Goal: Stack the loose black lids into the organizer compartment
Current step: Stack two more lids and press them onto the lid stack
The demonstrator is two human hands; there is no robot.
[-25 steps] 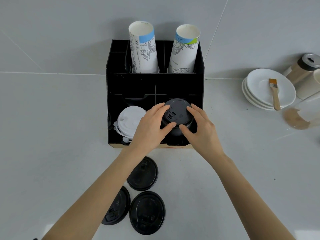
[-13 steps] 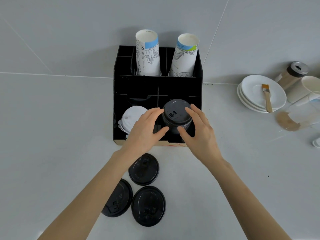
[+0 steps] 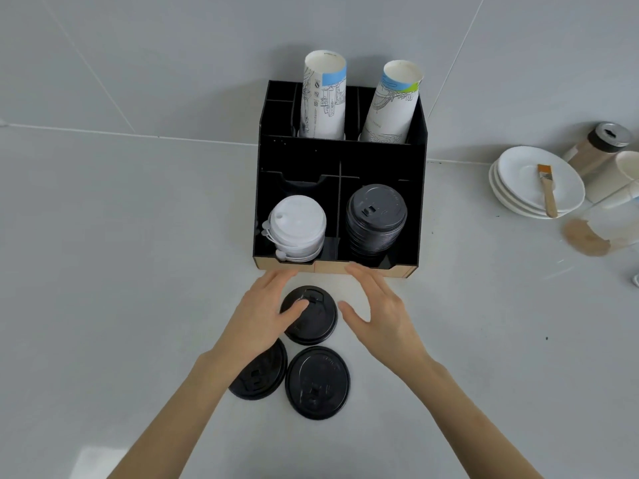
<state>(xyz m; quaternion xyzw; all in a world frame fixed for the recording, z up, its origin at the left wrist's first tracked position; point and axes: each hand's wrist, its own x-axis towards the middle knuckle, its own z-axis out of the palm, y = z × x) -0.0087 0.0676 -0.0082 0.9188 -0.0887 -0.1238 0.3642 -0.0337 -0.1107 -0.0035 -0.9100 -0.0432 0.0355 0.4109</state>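
A black organizer [image 3: 340, 150] stands against the wall. Its front right compartment holds a stack of black lids [image 3: 376, 219]; the front left one holds white lids [image 3: 296, 228]. Three loose black lids lie on the counter in front: one nearest the organizer [image 3: 316, 319], one at the lower left [image 3: 261, 376], one at the lower right [image 3: 317, 382]. My left hand [image 3: 262, 316] rests on the nearest lid's left side, thumb on its top. My right hand [image 3: 380, 312] hovers open just right of that lid, holding nothing.
Two tall stacks of paper cups [image 3: 323, 95] [image 3: 392, 103] stand in the organizer's back compartments. At the right are stacked white saucers [image 3: 518, 198] with a small brush [image 3: 548, 190], a shaker jar [image 3: 598, 146] and a clear container of brown powder [image 3: 587, 238].
Both hands let go of the lid stack in the organizer and drew back to the counter. My left hand now touches the nearest loose lid.
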